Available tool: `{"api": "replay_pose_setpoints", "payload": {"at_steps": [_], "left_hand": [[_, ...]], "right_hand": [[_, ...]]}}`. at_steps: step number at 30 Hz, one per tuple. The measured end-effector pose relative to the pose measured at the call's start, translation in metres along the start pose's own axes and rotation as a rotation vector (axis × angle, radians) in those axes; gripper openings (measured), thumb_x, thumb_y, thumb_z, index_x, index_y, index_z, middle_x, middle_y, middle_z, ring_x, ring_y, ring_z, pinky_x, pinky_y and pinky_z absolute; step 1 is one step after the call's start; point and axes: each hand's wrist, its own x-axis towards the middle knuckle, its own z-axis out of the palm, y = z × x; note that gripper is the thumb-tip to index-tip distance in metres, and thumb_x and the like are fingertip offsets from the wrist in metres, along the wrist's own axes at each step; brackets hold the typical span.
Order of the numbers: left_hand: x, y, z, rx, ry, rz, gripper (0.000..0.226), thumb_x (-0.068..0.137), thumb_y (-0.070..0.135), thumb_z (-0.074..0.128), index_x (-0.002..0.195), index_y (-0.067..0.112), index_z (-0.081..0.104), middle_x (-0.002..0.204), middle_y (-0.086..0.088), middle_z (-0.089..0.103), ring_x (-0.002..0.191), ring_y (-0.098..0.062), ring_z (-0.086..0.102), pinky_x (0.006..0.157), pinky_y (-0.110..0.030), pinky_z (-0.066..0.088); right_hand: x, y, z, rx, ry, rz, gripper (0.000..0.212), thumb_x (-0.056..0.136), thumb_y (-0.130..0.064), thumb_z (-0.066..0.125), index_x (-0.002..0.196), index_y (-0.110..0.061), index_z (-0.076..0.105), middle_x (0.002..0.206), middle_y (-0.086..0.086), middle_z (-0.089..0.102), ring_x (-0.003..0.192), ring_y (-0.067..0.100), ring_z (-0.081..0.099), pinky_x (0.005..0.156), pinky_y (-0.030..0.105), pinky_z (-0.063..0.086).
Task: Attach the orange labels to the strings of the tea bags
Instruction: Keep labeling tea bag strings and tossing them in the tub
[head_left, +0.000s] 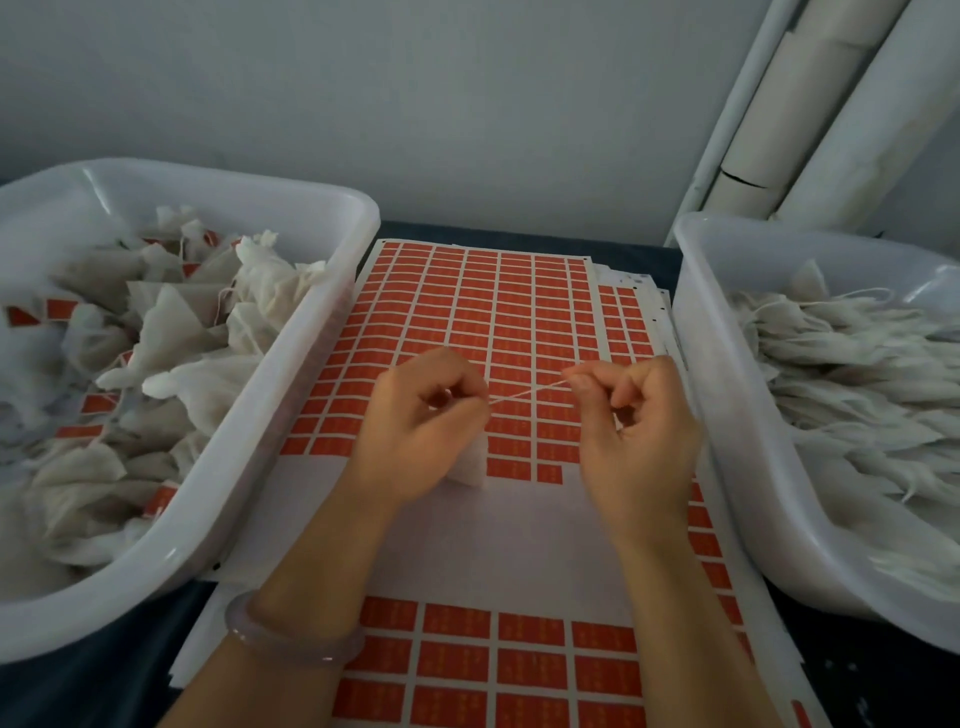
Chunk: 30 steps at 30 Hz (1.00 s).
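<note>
A sheet of orange labels lies flat between two tubs. Over it, my left hand holds a white tea bag, most of it hidden under the palm, and pinches one end of its string. My right hand pinches the other end, so the thin white string is stretched taut between both hands, just above the labels. Neither hand shows a label in its fingers.
A white tub on the left holds tea bags with orange labels on them. A white tub on the right holds unlabelled tea bags. More label sheets lie stacked near me. White pipes rise at the back right.
</note>
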Motion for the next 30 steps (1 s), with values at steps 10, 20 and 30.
{"api": "replay_pose_setpoints", "payload": {"at_steps": [10,20,30], "left_hand": [[-0.002,0.000,0.013,-0.028,0.084,0.076,0.007,0.078,0.021,0.065,0.077,0.027,0.066,0.076,0.006,0.054,0.073,-0.006,0.049,0.061,-0.014,0.041],[-0.005,-0.004,0.016,0.060,0.001,0.115,0.006,0.087,0.007,0.064,0.085,0.010,0.069,0.065,0.000,0.064,0.054,-0.012,0.057,0.050,-0.013,0.045],[-0.003,-0.005,0.008,-0.373,-0.271,-0.146,0.019,0.078,-0.013,0.064,0.081,0.005,0.061,0.070,0.001,0.069,0.064,-0.014,0.068,0.059,-0.021,0.054]], "right_hand": [[-0.014,-0.033,0.013,0.338,-0.376,0.500,0.051,0.068,-0.070,0.046,0.053,-0.023,0.060,0.046,-0.005,0.052,0.045,0.003,0.050,0.045,0.006,0.037],[-0.004,-0.017,0.003,0.674,-0.238,0.674,0.020,0.079,-0.030,0.068,0.060,-0.025,0.071,0.055,-0.004,0.060,0.051,0.007,0.056,0.051,0.020,0.048],[-0.002,-0.008,0.001,0.327,-0.345,0.056,0.013,0.082,-0.040,0.054,0.088,-0.035,0.064,0.093,-0.018,0.066,0.086,-0.004,0.063,0.067,0.008,0.049]]}}
